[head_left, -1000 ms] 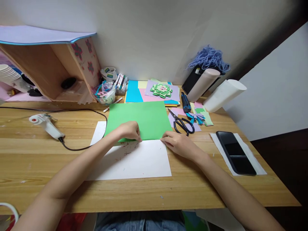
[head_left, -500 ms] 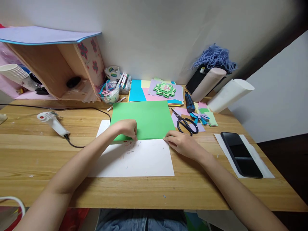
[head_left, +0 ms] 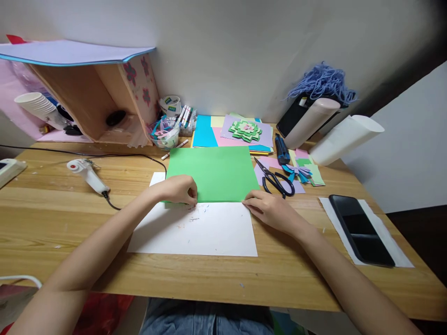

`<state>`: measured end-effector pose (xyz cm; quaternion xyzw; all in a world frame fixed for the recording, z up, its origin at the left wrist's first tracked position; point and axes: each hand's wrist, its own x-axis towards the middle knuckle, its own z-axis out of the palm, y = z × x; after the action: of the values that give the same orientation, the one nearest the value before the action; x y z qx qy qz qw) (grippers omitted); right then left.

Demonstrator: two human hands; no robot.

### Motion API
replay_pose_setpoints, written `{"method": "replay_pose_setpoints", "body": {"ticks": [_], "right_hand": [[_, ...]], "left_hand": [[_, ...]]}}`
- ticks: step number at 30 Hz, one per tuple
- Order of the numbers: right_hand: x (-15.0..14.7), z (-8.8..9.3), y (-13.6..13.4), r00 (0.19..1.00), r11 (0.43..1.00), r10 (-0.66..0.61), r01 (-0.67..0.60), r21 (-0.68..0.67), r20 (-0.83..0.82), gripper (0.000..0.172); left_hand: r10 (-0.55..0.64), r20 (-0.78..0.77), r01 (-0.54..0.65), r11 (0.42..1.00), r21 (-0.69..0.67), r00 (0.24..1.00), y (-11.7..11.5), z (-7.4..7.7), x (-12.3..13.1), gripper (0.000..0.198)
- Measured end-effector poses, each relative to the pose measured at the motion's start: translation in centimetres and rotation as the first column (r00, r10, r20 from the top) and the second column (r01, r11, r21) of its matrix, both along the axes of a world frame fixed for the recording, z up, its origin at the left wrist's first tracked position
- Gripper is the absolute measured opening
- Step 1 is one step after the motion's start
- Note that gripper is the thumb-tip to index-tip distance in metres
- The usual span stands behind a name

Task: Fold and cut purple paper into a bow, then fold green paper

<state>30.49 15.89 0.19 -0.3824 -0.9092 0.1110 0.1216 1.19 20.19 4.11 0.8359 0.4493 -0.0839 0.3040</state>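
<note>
Now | left hand, right hand pinch green sheet, near edge | scissors beside

Head cam, fwd-down, close over desk

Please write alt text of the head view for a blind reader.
The left hand and right hand touch the near edge of a green paper lying over a white sheet on a wooden desk. Scissors lie to its right, a glue gun left.

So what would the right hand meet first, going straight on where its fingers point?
The green paper, at whose near right corner the right hand now rests; beyond that, probably the left hand.
</note>
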Motion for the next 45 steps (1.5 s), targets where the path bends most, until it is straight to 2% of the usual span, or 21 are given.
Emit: {"method": "replay_pose_setpoints", "body": {"ticks": [6, 9, 18, 25, 34, 45], "right_hand": [[0.0, 0.0, 0.0, 1.000, 1.000, 0.007, -0.007, 0.019, -0.002, 0.022], [0.0, -0.1, 0.1, 1.000, 1.000, 0.010, -0.009, 0.020, -0.012, 0.023], [0.0, -0.4, 0.3, 1.000, 1.000, 0.014, -0.013, 0.017, -0.027, 0.021], [0.0, -0.3, 0.2, 0.999, 1.000, 0.027, -0.027, -0.001, -0.046, 0.022], [-0.1, -0.1, 0.1, 0.999, 1.000, 0.017, -0.017, -0.007, -0.042, 0.023], [0.1, -0.4, 0.2, 0.999, 1.000, 0.014, -0.015, -0.020, -0.047, 0.022]], "left_hand": [[-0.080, 0.082, 0.057, 0.965, 0.255, 0.993, -2.2, -0.9, -1.2, 0.012], [-0.081, 0.124, 0.040, 0.952, 0.304, 0.989, -2.9, -1.4, -2.0, 0.014], [0.096, 0.267, -0.153, 0.967, 0.202, 0.959, -3.6, -2.0, -3.1, 0.016], [0.158, 0.263, -0.203, 0.966, 0.157, 0.952, -3.5, -2.1, -4.0, 0.018], [0.108, 0.235, -0.140, 0.982, 0.123, 0.966, -3.0, -1.6, -5.1, 0.016], [0.024, 0.190, -0.055, 0.985, 0.161, 0.981, -2.8, -1.3, -6.5, 0.014]]}}
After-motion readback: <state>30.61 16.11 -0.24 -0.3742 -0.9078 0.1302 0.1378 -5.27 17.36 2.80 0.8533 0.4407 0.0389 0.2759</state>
